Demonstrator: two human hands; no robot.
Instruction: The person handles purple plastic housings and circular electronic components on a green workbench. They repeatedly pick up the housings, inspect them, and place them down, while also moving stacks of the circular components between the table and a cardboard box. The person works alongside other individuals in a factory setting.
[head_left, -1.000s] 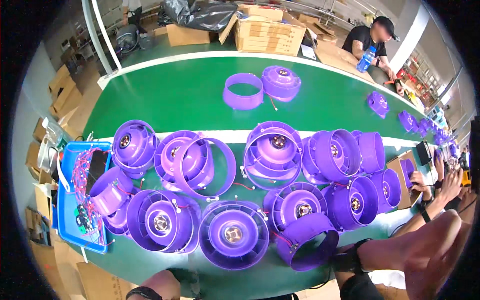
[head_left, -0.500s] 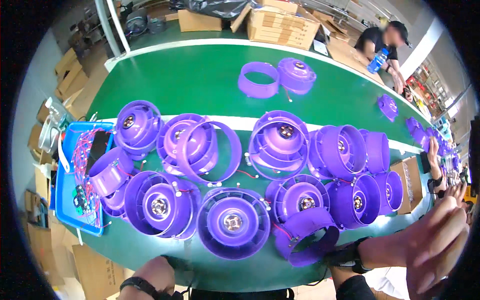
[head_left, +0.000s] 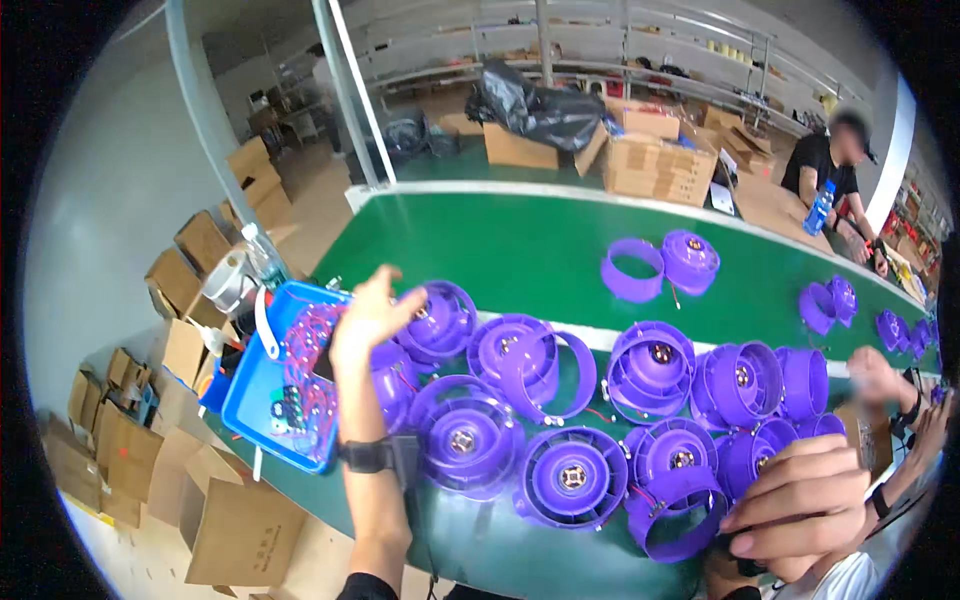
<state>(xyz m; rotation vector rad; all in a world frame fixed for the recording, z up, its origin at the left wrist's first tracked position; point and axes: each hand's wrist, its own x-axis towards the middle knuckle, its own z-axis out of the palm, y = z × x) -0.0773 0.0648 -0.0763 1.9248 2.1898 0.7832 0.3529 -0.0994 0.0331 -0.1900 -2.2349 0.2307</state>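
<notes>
My left hand [head_left: 375,315] reaches up over the left of the table, empty, fingers spread and thumb out. It hovers above the right edge of a blue tray [head_left: 255,398] of red and blue wires, beside a round purple fan housing [head_left: 455,312]. Whether it touches the housing, I cannot tell. At the lower right my right hand [head_left: 800,500] is curled, its back toward me; anything inside the fingers is hidden. It partly covers a purple housing at the right end and is close to a loose purple ring [head_left: 690,484]. Several purple housings with metal centres stand in two rows between my hands.
On the far green table are another purple ring [head_left: 632,275] and housing [head_left: 690,265]. Cardboard boxes [head_left: 660,170] and a black plastic bag [head_left: 540,115] are behind it. A person [head_left: 825,165] sits far right by a blue bottle [head_left: 819,208]. A co-worker's hand [head_left: 878,383] is at the right.
The view has swung left. My left hand has risen from the lower edge to the tray's side. My right hand, still curled, is now closer to the right-hand housings.
</notes>
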